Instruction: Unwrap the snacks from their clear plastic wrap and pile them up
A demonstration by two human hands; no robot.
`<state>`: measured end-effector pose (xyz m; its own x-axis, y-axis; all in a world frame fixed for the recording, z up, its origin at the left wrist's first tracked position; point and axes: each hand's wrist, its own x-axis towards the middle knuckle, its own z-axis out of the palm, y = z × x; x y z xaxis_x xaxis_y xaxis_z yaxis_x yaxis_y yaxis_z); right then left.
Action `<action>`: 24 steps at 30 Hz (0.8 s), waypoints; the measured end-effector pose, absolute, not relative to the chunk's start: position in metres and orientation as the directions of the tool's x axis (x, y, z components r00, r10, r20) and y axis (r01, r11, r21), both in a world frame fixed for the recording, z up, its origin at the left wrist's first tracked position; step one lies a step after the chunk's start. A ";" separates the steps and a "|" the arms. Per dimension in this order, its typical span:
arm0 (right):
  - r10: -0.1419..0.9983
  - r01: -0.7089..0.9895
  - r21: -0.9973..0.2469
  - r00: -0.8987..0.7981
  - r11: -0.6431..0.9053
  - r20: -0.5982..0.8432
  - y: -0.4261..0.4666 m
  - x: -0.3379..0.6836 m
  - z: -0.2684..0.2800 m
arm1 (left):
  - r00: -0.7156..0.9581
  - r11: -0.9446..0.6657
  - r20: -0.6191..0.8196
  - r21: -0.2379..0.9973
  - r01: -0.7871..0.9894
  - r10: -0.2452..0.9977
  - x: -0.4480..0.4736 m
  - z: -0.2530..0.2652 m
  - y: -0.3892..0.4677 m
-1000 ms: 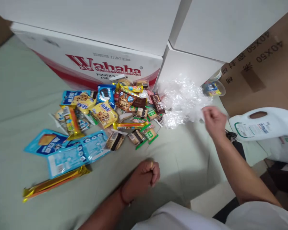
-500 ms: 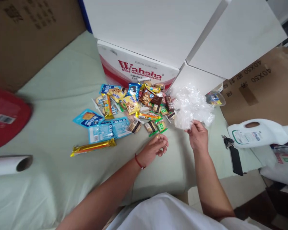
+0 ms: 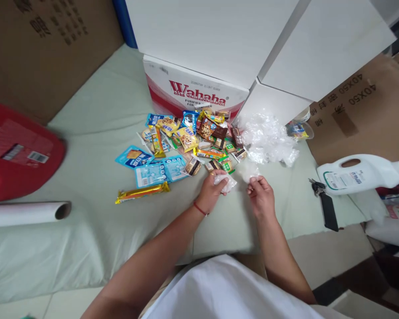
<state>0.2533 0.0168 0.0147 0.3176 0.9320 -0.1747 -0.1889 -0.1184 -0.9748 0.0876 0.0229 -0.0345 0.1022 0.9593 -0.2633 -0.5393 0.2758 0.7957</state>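
My left hand (image 3: 213,188) is closed on a crumpled piece of clear plastic bag (image 3: 225,182), which sticks out past the thumb. Just to the right, my right hand (image 3: 261,195) pinches another clear plastic bag (image 3: 249,172) between thumb and fingertips. Behind that hand lies a heap of clear plastic bags (image 3: 271,137). Beyond my left hand spreads a pile of wrapped snacks (image 3: 188,138) in yellow, blue, green and brown packets. A long golden wrapped bar (image 3: 142,192) and flat light-blue packets (image 3: 151,173) lie at its near left side.
A Wahaha carton (image 3: 196,91) and white boxes (image 3: 199,35) stand behind the snacks. To the right are a white jug (image 3: 359,175), keys (image 3: 317,188) and a black phone-like object (image 3: 329,212). A red container (image 3: 20,155) and a white roll (image 3: 26,214) sit at left.
My right hand has come left, away from the heap, with a clear plastic bag in its fingers. My left hand, empty before, now grips crumpled plastic. The view has shifted slightly.
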 end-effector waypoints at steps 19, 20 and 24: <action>0.914 -0.061 -0.990 0.380 -0.130 -0.143 -0.026 0.292 -0.006 | 0.223 0.208 -0.158 0.953 -0.219 0.962 0.109 0.000 0.026; 0.934 -0.024 -0.990 0.329 -0.140 -0.140 -0.026 0.288 -0.008 | 0.203 0.192 -0.150 0.959 -0.210 0.968 0.109 -0.007 0.021; 0.959 -0.017 -0.985 0.227 -0.172 -0.171 -0.025 0.275 -0.009 | 0.236 0.226 -0.157 0.927 -0.299 0.959 0.103 -0.024 0.025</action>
<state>0.2748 -0.0246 -0.0087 0.2265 0.9589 -0.1710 -0.0169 -0.1716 -0.9850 0.1032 0.0252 -0.0240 0.2363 0.9589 -0.1571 -0.2989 0.2256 0.9272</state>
